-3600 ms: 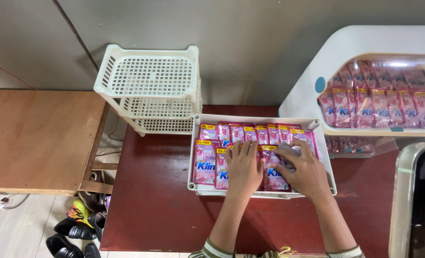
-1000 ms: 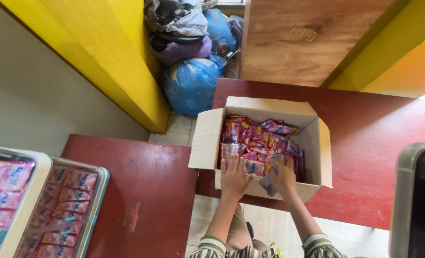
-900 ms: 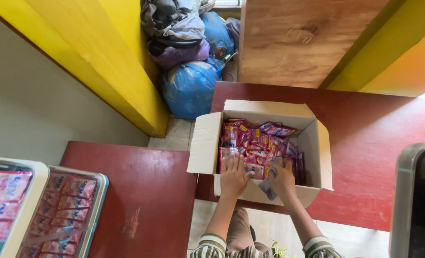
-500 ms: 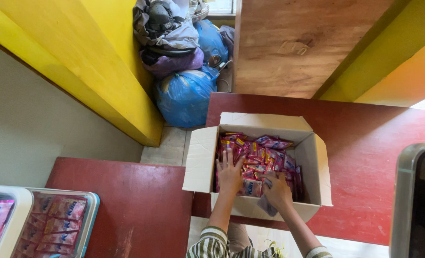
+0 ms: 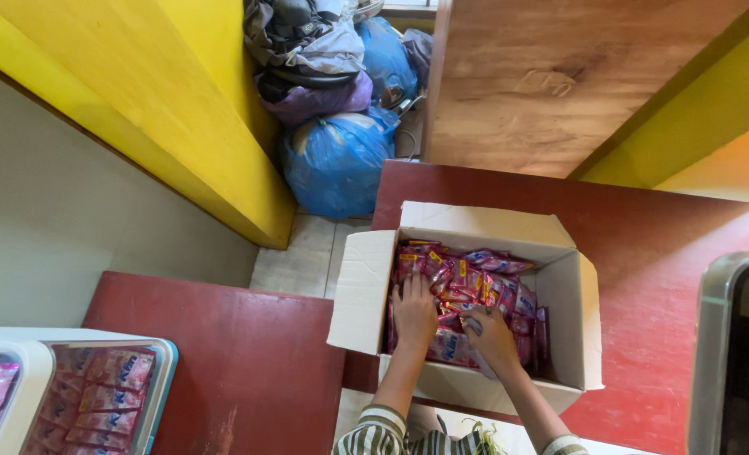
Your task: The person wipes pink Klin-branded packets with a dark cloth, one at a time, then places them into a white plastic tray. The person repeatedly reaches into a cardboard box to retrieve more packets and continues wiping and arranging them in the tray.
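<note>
Both hands down in the sachet box

Your left hand (image 5: 414, 312) lies flat, fingers spread, on the pink sachets (image 5: 467, 286) in the cardboard box (image 5: 560, 295) on the red surface (image 5: 669, 253); your right hand (image 5: 491, 337) curls around several. Next, I'd judge, calls for a firm gathering grip.

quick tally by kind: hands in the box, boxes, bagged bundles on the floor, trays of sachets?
Hands in the box: 2, the left hand and the right hand, both resting on pink sachets; grip unclear
Cardboard box: 1
Blue bags: 2
Purple bag: 1
Trays of sachets: 1
Total: 7
</note>
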